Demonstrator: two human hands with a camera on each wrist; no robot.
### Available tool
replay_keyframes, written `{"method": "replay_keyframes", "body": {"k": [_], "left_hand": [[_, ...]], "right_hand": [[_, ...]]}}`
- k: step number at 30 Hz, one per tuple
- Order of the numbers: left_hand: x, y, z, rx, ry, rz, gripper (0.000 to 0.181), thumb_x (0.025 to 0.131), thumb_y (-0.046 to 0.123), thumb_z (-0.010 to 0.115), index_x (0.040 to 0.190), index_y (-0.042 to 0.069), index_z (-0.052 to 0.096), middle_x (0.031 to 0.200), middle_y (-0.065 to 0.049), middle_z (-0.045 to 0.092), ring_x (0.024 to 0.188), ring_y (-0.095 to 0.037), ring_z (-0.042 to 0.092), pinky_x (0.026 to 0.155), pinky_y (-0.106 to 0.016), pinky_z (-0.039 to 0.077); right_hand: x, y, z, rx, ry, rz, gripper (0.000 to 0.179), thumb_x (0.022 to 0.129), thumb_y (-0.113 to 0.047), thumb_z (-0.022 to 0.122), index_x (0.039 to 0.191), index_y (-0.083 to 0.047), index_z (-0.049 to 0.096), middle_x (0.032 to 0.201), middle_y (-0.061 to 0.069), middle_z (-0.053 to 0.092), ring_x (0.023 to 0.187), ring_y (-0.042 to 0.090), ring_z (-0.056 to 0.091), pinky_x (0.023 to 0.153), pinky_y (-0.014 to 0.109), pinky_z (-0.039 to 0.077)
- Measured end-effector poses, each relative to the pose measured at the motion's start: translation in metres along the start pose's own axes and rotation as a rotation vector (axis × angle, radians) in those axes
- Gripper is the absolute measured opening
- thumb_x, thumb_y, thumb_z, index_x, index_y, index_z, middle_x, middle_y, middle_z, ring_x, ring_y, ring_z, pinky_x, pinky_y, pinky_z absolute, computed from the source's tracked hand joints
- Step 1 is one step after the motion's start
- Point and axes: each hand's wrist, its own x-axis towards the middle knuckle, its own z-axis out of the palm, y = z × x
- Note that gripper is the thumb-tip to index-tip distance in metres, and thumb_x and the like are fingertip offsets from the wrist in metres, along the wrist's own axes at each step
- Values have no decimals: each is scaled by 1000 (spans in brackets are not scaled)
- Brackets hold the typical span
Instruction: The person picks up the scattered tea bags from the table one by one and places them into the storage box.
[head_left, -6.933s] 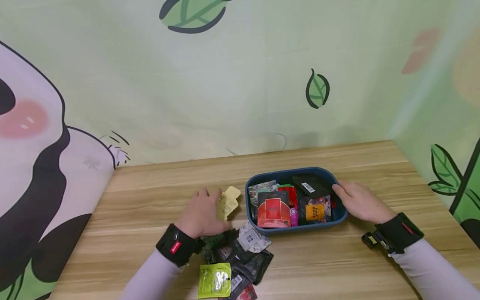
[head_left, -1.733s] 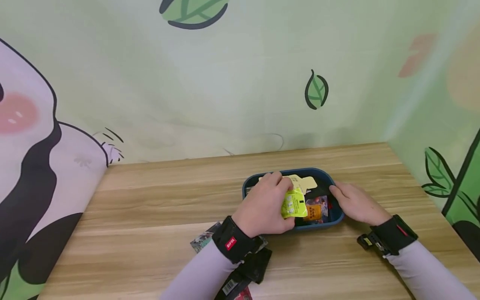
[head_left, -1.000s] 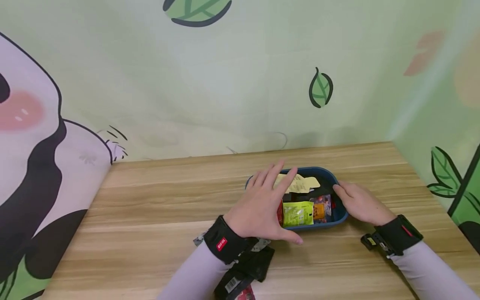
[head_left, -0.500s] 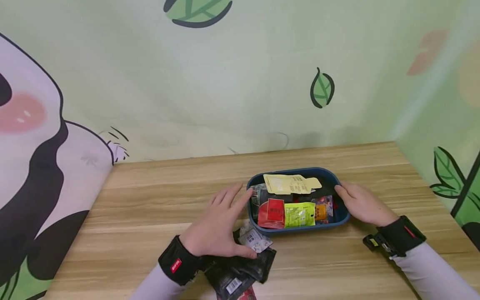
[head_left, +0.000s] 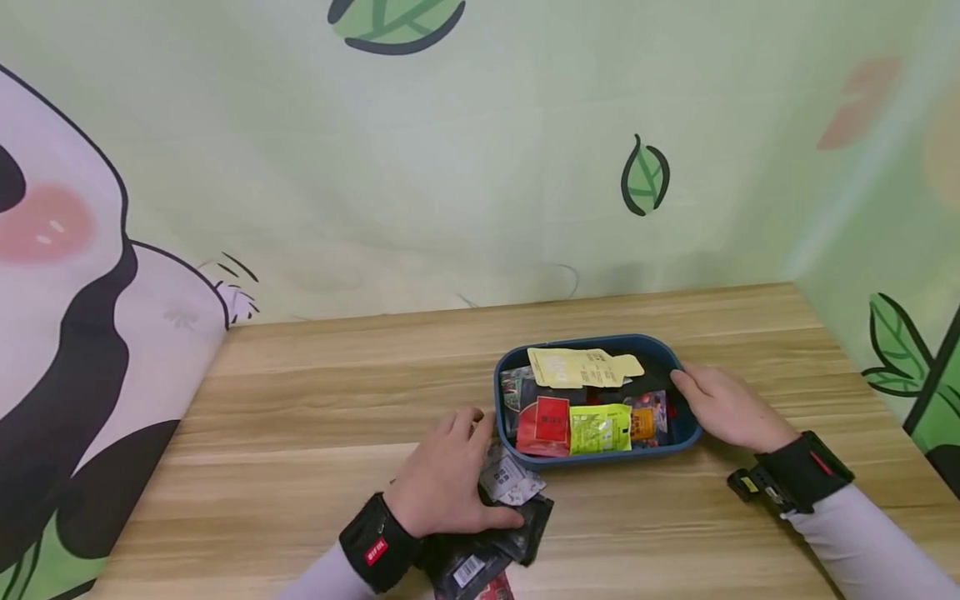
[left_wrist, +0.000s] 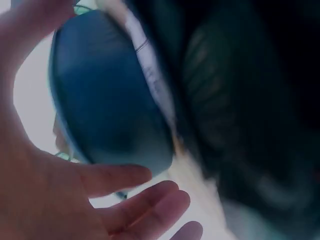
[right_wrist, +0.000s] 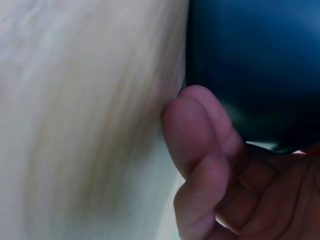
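Note:
In the head view, a blue plastic bin (head_left: 600,459) stands on the table, holding a pale yellow die-cut packet (head_left: 570,368), a lime-green packet (head_left: 600,429), a red packet (head_left: 534,433) and others. My right hand (head_left: 735,410) grips its right end, thumb over the rim. The right wrist view shows curled fingertips (right_wrist: 192,130) against the bin's outer wall. My left hand (head_left: 444,482) spreads over a pile of packets, with its thumb at a black packet (head_left: 534,525). In the left wrist view its fingers are loosely bent beside the bin, nothing between them and the thumb.
The pile lies front-left of the bin: a grey-white patterned packet (head_left: 517,483), a black packet with a barcode (head_left: 456,571) and a red packet (head_left: 497,588) beneath. Behind the wooden table (head_left: 337,367) hangs a printed green backdrop (head_left: 480,167).
My left hand carried the pale yellow and lime-green packets from the table into the bin, let go, then moved back left to the pile. My right hand stayed on the bin.

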Motion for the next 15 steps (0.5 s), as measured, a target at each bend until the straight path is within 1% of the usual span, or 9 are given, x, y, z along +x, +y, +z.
{"method": "replay_keyframes", "body": {"k": [3, 7, 10, 15], "left_hand": [[1, 3, 6, 22, 7, -12, 123, 62, 89, 57, 147, 1, 47, 127, -8, 49, 109, -19, 47, 94, -37, 47], [2, 6, 11, 42, 1, -30, 115, 64, 85, 60, 141, -1, 52, 116, -6, 48, 100, -16, 44, 87, -31, 48], [3, 7, 11, 41, -19, -44, 108, 65, 81, 64, 136, 0, 55, 111, -5, 47, 96, -16, 42, 83, -29, 48], [4, 8, 10, 19, -64, -61, 96, 67, 72, 69, 130, 1, 58, 107, -4, 47, 91, -15, 43, 78, -27, 48]], "right_hand": [[0, 0, 0, -3, -5, 1, 65, 107, -39, 25, 143, 12, 46, 132, 31, 57, 124, 45, 52, 98, 59, 42], [0, -1, 0, -6, -10, 5, 66, 107, -39, 24, 144, 13, 43, 134, 32, 54, 126, 46, 50, 99, 59, 41], [0, 0, 0, -2, -11, 2, 66, 107, -39, 24, 144, 12, 44, 134, 31, 55, 125, 45, 51, 99, 59, 41], [0, 0, 1, 1, -3, -2, 64, 107, -38, 25, 142, 12, 47, 129, 29, 59, 122, 43, 54, 97, 58, 43]]}}
